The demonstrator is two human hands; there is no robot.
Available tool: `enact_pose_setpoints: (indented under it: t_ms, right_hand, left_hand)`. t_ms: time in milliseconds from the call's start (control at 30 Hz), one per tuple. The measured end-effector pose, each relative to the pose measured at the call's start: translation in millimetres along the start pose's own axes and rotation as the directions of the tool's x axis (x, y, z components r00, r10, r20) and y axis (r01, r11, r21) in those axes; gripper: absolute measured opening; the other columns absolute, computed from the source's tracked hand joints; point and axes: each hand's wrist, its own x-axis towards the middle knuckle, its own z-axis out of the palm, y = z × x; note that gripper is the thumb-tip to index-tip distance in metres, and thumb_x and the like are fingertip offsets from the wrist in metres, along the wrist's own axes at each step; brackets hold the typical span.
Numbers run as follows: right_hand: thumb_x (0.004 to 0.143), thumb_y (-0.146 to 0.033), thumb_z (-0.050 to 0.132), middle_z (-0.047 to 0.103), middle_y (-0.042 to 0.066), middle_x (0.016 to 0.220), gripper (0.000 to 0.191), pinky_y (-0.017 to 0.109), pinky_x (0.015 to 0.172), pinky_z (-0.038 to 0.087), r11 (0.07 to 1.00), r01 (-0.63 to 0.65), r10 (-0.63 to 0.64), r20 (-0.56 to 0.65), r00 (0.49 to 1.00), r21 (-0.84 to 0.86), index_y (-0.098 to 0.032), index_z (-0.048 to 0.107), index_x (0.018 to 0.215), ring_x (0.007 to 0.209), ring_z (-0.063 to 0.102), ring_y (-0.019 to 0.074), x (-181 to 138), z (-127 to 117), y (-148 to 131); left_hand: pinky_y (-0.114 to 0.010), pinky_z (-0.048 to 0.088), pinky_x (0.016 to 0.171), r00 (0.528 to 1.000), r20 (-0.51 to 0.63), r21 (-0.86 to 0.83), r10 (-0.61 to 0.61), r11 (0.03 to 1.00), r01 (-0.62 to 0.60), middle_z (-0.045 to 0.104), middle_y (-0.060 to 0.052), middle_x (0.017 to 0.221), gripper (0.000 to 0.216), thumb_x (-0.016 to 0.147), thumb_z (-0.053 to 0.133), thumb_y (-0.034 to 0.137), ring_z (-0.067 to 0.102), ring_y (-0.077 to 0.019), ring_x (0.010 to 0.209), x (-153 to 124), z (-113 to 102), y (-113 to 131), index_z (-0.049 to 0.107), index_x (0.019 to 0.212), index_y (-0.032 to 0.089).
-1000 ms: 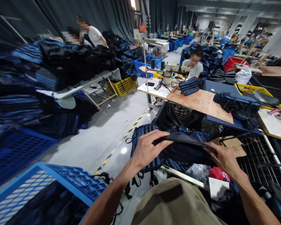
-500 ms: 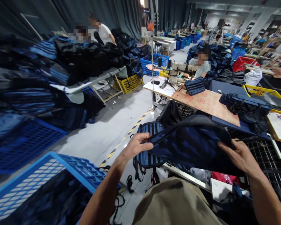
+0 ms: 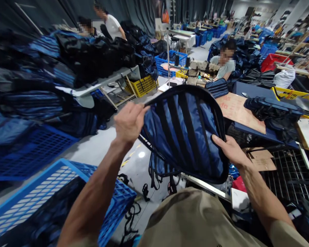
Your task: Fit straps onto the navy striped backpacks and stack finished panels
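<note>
Between my hands hangs a blue bag panel with black straps sewn across it and a black edge all round. My left hand is closed on its upper left corner, knuckles up. On the right edge, my right hand pinches the panel, thumb on the striped face and fingers hidden behind. Below and behind the panel, part of another blue striped bag piece shows, with black straps dangling from it.
A blue plastic crate holding dark fabric stands at lower left. Across from me, a co-worker sits at a sewing machine. A wooden board lies to the right, above a wire mesh rack. Bag piles cover the left table.
The panel has turned from its dark camouflage side to its strapped blue face and been raised. My left hand has moved up and left; my right hand has shifted left.
</note>
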Motion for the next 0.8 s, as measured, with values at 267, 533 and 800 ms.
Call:
enact_pose_setpoints:
  t_ms: [267,533,800]
  right_hand:
    - [0.078,-0.077,0.087,0.087,0.008,0.104,0.066,0.043,0.095,0.068,0.954,-0.008,0.033,-0.081,0.996,0.299,-0.021,0.081,0.112,0.107,0.082,0.0338,47.9,64.7,9.5]
    - [0.082,-0.069,0.088,0.087,0.007,0.097,0.056,0.040,0.084,0.066,0.891,-0.191,0.204,0.013,0.979,0.413,-0.020,0.081,0.108,0.088,0.081,0.0293,74.1,89.2,59.9]
    - [0.095,-0.053,0.078,0.084,0.004,0.104,0.037,0.033,0.097,0.060,0.931,-0.206,0.235,-0.064,0.970,0.300,-0.019,0.078,0.110,0.104,0.076,0.0229,154.5,133.7,142.2]
  left_hand:
    - [-0.036,0.057,0.088,0.929,0.224,-0.330,-0.293,0.874,0.356,0.073,-0.005,0.099,0.073,0.088,0.077,0.076,0.071,-0.0201,0.091,9.7,10.8,-42.5,0.073,0.114,0.009]
    - [-0.034,0.056,0.073,0.693,0.499,-0.161,-0.520,0.730,0.664,0.076,-0.004,0.093,0.056,0.081,0.080,0.069,0.069,-0.0249,0.084,-96.4,33.4,-68.9,0.074,0.103,0.018]
    - [-0.048,0.058,0.098,0.712,0.415,0.350,-0.567,0.822,0.450,0.080,-0.017,0.130,0.066,0.099,0.059,0.059,0.074,-0.0383,0.117,-91.9,90.3,-142.9,0.062,0.153,0.020]
